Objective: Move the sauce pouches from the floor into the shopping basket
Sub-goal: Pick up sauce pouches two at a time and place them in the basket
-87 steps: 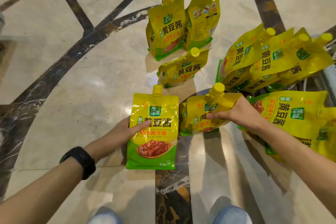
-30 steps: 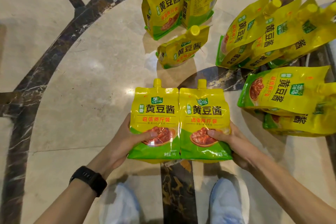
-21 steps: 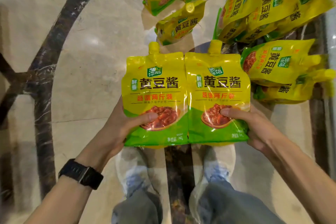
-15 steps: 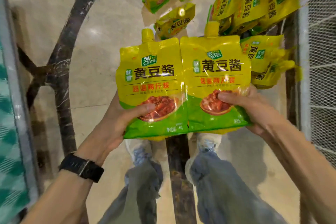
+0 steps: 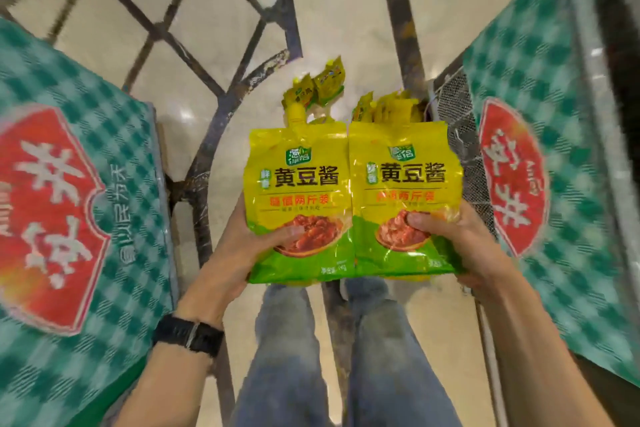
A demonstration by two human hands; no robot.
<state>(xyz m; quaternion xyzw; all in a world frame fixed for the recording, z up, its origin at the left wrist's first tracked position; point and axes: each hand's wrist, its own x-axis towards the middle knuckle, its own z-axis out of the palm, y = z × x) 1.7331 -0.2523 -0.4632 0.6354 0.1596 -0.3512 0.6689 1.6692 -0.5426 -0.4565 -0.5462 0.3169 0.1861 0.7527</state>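
Two yellow-and-green sauce pouches are held up side by side, clear of the floor [image 5: 346,10], printed fronts toward the camera, inner edges touching. The left pouch [image 5: 298,191] is gripped at its lower left corner by the left hand [image 5: 232,267], with the thumb curled over the front onto the printed red sauce picture and the fingers hidden behind. The right pouch [image 5: 401,191] is gripped the same way at its lower right corner by the right hand [image 5: 464,253], thumb pressed on the front, fingers wrapped behind. Both pouches are kept roughly upright; a yellow spout cap [image 5: 296,113] is seen on top of the left one, while the right one's cap cannot be made out. More pouches are left on the floor beyond the held pair: a small standing group [image 5: 318,85] further off, and a blurred heap [image 5: 384,107] just beside a wire mesh panel [image 5: 453,104] on the right. The floor is pale marble crossed by dark inlay lines. Green checked surfaces with red labels are seen at the left edge [image 5: 114,156] and the right edge [image 5: 554,80] of the view, both blurred. A black watch [image 5: 188,334] is worn on the left wrist. Jeans-clad legs [image 5: 287,357] are visible below the pouches.
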